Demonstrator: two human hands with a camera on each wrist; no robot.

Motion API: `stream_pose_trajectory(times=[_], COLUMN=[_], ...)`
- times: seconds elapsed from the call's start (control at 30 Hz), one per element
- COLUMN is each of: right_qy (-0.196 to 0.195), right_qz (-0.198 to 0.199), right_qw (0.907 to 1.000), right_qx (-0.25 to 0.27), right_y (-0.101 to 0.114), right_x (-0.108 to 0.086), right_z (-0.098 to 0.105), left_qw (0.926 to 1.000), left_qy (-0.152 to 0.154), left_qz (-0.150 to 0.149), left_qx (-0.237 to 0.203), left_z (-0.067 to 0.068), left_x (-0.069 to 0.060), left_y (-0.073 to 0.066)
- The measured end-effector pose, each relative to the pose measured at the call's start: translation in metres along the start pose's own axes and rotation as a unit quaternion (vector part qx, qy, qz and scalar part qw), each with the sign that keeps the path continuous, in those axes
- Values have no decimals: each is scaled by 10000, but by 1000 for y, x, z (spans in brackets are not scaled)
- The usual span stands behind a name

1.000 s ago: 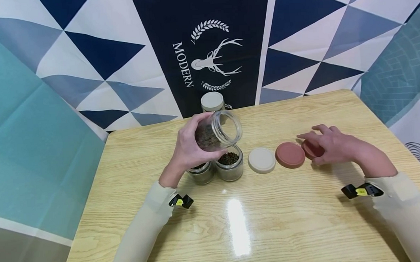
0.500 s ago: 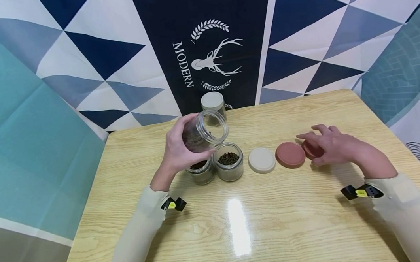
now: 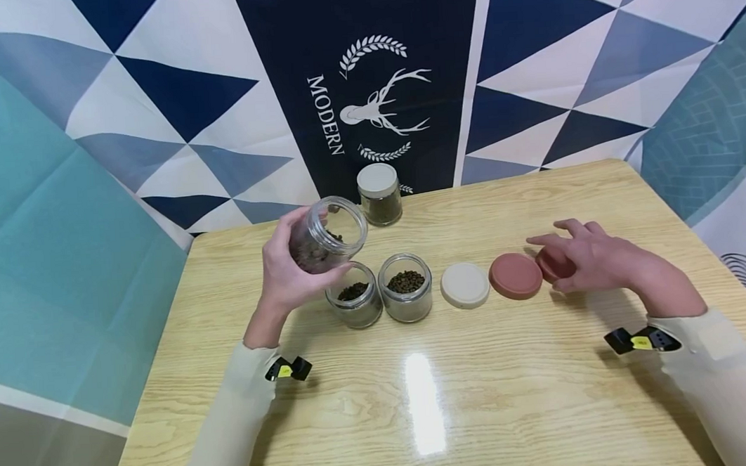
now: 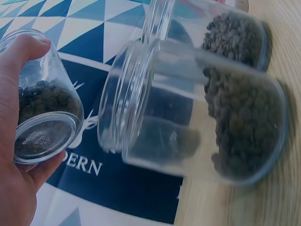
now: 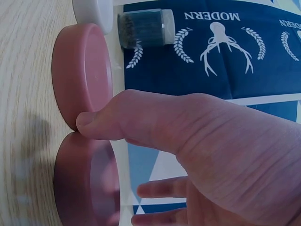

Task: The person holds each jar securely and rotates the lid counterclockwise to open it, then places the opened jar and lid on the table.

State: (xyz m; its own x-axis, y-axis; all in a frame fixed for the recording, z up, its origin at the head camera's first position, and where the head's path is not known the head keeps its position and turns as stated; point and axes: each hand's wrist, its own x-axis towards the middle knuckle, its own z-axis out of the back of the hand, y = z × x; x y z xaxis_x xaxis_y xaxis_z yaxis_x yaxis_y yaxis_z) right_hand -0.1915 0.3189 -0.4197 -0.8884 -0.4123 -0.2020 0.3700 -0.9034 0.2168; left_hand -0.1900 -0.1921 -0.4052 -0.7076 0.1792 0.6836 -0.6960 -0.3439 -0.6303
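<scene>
In the head view my left hand (image 3: 292,265) grips a clear glass jar (image 3: 316,243), uncapped and tilted with its mouth to the right. Dark pellets, perhaps coffee beans or peppercorns, lie inside the held jar (image 4: 51,99) in the left wrist view. Below it two open jars stand upright side by side, a left jar (image 3: 361,309) and a right jar (image 3: 408,305), both with dark pellets at the bottom. My right hand (image 3: 592,257) lies over the right red lid (image 3: 552,269), which it partly hides. Its fingers are spread, with the thumb near the lid's edge in the right wrist view.
A second red lid (image 3: 516,276) and a cream lid (image 3: 465,285) lie in a row left of my right hand. Behind the jars stands a capped jar (image 3: 380,197) with a white lid, at the back edge of the wooden table (image 3: 483,396). A patterned cloth hangs behind.
My left hand has moved left with the tilted jar, from above the right open jar to above the left one. More of the capped jar shows. My right hand has barely moved.
</scene>
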Motion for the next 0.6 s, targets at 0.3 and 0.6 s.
stream_pose_trajectory(times=[0.3,0.6], right_qy=[68,17], right_qz=[-44,65], right_qw=[10000,10000], right_qx=[-8,43], right_y=[0,0], right_x=[0,0], right_z=[-1,-1], left_qw=[9989,9933], left_qy=[-222,-559], left_qz=[425,535], left_qx=[9,-862], left_z=[21,28], left_x=[-15,-24], left_y=[4,12])
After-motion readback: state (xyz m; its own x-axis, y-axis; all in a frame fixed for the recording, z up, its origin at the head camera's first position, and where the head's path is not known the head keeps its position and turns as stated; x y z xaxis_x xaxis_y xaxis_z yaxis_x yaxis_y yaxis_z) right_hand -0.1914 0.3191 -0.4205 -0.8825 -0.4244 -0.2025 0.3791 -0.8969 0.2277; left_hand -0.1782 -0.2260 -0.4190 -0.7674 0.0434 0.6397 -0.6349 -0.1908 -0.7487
